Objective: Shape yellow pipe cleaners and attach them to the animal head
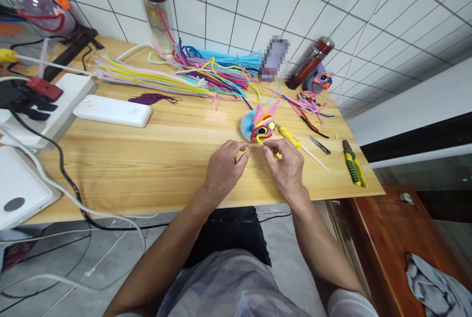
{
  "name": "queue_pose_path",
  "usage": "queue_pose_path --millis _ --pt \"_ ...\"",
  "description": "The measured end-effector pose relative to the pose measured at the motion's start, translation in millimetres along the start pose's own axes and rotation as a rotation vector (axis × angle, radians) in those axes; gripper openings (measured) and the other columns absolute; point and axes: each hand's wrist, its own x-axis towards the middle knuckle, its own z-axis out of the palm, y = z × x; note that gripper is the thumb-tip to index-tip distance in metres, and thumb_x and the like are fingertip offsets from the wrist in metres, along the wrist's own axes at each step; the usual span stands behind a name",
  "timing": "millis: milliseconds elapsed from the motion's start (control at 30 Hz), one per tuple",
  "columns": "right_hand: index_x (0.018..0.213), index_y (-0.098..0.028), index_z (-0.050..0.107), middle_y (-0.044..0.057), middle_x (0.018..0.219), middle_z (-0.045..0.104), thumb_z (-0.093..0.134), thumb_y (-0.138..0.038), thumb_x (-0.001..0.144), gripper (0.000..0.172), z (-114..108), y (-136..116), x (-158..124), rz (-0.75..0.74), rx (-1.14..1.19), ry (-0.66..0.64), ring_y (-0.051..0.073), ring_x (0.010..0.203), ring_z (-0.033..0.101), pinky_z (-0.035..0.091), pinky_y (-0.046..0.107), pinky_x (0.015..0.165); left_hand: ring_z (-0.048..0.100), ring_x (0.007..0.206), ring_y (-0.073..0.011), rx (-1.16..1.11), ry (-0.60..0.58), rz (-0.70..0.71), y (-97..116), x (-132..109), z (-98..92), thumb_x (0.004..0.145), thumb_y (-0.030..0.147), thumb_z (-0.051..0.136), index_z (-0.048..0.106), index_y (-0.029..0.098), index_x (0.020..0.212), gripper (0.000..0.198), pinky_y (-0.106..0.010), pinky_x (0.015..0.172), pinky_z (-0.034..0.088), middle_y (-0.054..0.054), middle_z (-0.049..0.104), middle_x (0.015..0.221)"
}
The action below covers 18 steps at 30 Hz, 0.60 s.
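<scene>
A small pipe-cleaner figure, blue, pink and red with a yellow eye ring, stands on the wooden table. A yellow pipe cleaner curls out of its front. My right hand pinches the end of that yellow strand just below the figure. My left hand rests on the table beside it, fingers curled and pointing at the same strand, with thumb and forefinger close together. I cannot tell whether the left fingers touch the strand.
A heap of coloured pipe cleaners lies at the back. A yellow glue gun, small snips and green-yellow pliers lie right of the figure. Two bottles, a second figure, a white power bank and cables sit around.
</scene>
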Motion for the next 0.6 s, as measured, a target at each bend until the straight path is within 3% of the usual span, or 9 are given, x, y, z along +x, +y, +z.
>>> queue_pose_path --millis 200,600 --pt "0.093 -0.026 0.073 0.004 0.086 0.076 0.064 -0.024 0.1 0.011 11.4 7.7 7.9 0.021 -0.058 -0.027 0.023 0.078 0.069 0.055 0.038 0.078 0.07 0.075 -0.0137 -0.008 -0.01 -0.017 -0.2 -3.6 1.6 0.097 0.013 0.073 0.078 0.021 0.108 0.015 -0.029 0.084 0.06 -0.003 0.08 0.105" --pt "0.087 -0.025 0.068 0.003 0.084 0.074 0.061 -0.024 0.098 0.013 13.7 12.0 14.3 0.027 -0.061 -0.103 0.022 0.077 0.067 0.053 0.035 0.078 0.074 0.083 -0.0154 -0.002 -0.036 -0.029 1.2 -5.8 1.2 0.098 0.014 0.073 0.079 0.023 0.108 0.014 -0.029 0.086 0.061 -0.003 0.081 0.106"
